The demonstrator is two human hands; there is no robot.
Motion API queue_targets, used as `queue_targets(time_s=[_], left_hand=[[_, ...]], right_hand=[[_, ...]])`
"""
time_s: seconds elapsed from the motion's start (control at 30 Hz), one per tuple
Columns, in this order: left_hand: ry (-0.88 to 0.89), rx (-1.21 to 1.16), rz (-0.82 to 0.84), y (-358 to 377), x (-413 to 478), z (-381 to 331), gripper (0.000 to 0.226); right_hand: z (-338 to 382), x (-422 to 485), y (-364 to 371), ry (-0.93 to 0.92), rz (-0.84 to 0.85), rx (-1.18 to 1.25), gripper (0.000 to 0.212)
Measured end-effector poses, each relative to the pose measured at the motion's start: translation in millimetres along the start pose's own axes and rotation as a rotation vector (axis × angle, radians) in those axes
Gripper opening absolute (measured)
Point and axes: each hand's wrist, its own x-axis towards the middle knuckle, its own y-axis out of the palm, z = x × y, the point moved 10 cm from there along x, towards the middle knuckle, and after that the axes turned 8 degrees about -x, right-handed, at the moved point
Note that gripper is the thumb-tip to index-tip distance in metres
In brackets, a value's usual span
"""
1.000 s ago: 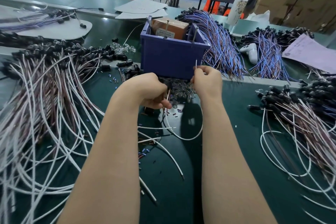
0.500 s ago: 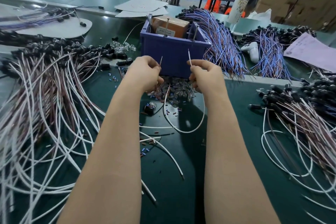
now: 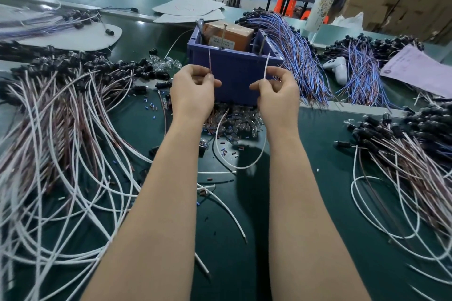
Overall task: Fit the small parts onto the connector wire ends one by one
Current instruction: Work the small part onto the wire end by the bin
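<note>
In the head view, the left hand (image 3: 193,91) has a narrow grip, thumb and forefinger pinched on a brown wire end (image 3: 209,62) that stands upright above the knuckles. The right hand (image 3: 277,95) pinches a white wire end (image 3: 267,65) the same way. Below it, the white wire sags in a loop between the forearms down to the worktop (image 3: 244,239).

Both ends stand in front of the blue bin (image 3: 234,76), well apart from each other. The small parts (image 3: 236,121) lie heaped below the hands at the foot of the bin. Neither hand visibly holds one.

The wires look light and limp, likely to flop unless pinched close to the tip. The parts look tiny and easy to drop, so a fingertip pinch seems best.
</note>
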Motion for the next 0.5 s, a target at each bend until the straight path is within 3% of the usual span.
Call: queue_targets(time_s=[0.5], left_hand=[[0.045, -0.027, -0.006, 12.7, 5.2, -7.5, 0.008]], right_hand=[[5.0, 4.3, 7.1, -0.001, 0.014, -0.006, 0.021]])
